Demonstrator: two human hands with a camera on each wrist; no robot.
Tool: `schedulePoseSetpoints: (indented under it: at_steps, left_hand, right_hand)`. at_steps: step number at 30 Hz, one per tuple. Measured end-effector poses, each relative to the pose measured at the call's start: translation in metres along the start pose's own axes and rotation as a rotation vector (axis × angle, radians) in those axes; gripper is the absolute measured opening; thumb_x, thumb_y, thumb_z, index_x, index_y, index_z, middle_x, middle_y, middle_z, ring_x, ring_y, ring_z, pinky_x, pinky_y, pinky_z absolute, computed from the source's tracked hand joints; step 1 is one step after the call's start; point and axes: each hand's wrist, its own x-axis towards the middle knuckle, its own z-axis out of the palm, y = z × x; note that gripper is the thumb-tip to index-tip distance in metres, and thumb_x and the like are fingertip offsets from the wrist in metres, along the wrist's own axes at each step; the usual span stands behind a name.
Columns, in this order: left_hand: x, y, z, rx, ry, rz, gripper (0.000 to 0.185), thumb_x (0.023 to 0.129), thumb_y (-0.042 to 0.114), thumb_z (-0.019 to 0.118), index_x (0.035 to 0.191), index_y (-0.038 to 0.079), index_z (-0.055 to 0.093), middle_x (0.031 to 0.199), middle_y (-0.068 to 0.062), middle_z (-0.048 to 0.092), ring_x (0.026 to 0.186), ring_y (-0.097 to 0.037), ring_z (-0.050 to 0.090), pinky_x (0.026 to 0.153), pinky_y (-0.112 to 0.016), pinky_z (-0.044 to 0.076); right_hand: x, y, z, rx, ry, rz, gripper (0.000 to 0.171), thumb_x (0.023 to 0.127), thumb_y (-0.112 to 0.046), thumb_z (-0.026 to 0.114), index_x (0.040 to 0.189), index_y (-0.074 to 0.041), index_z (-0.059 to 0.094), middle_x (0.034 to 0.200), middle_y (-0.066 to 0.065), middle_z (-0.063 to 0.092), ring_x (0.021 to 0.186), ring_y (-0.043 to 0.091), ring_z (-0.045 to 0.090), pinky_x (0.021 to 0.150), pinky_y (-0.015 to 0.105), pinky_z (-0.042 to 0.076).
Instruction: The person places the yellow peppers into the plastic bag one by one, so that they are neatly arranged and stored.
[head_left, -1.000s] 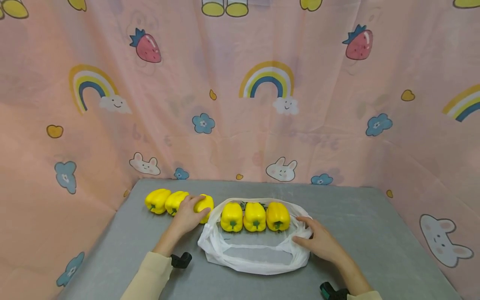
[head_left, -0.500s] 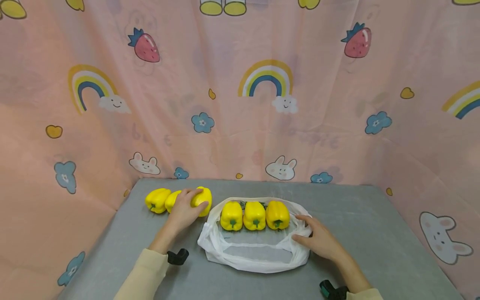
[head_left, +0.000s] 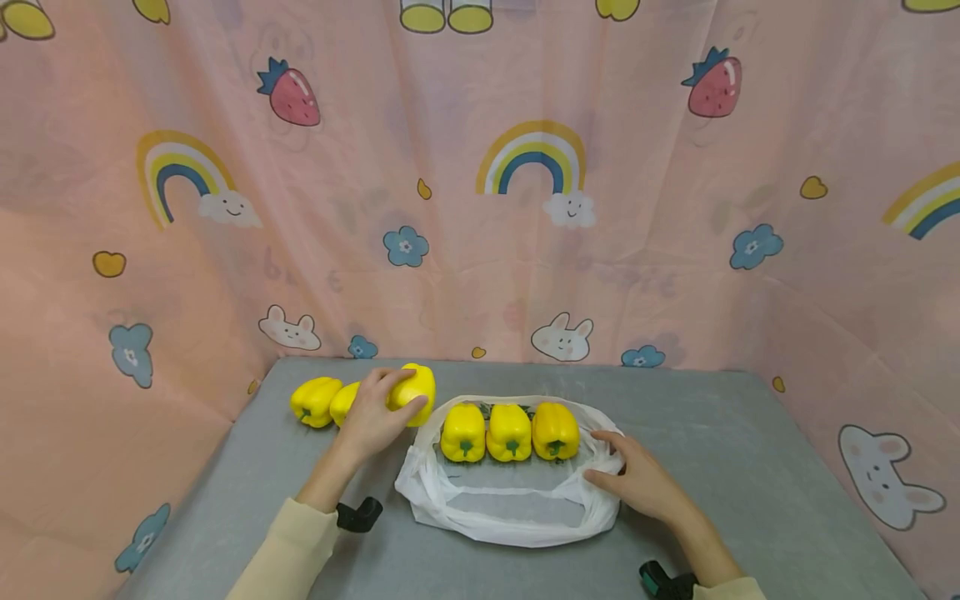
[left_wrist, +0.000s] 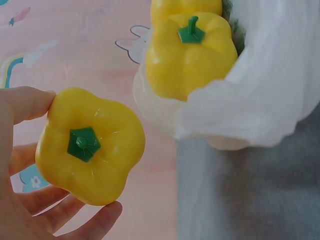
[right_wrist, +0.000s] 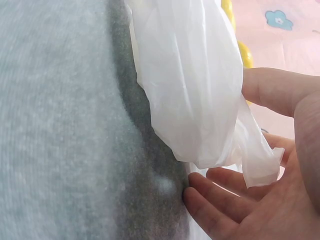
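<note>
A yellow pepper (head_left: pixel 412 389) is grasped in the left hand (head_left: pixel 372 418) and held clear of the grey table (head_left: pixel 750 467), just left of the white bag (head_left: pixel 510 525). The bag's right rim is pinned by the right hand (head_left: pixel 637 483), fingers loosely spread, so the mouth is kept open. Three peppers (head_left: pixel 510 432) are lined inside.

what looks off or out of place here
Nothing stands out. Three peppers sit in a tidy row in the white bag, two more lie left, and the left hand holds one.
</note>
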Motion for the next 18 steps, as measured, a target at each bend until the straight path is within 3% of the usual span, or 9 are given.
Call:
schedulePoseSetpoints:
  at_steps: [18]
  left_hand:
    - [-0.013, 0.036, 0.021, -0.131, -0.024, 0.146, 0.046, 0.091, 0.034, 0.077, 0.132, 0.014, 0.067, 0.124, -0.007, 0.056, 0.104, -0.024, 0.055, 0.08, -0.037, 0.051]
  right_hand:
    - [0.0, 0.0, -0.001, 0.002, 0.0, -0.009, 0.073, 0.089, -0.045, 0.076, 0.145, -0.005, 0.051, 0.144, 0.029, 0.046, 0.114, 0.037, 0.056, 0.092, 0.059, 0.049]
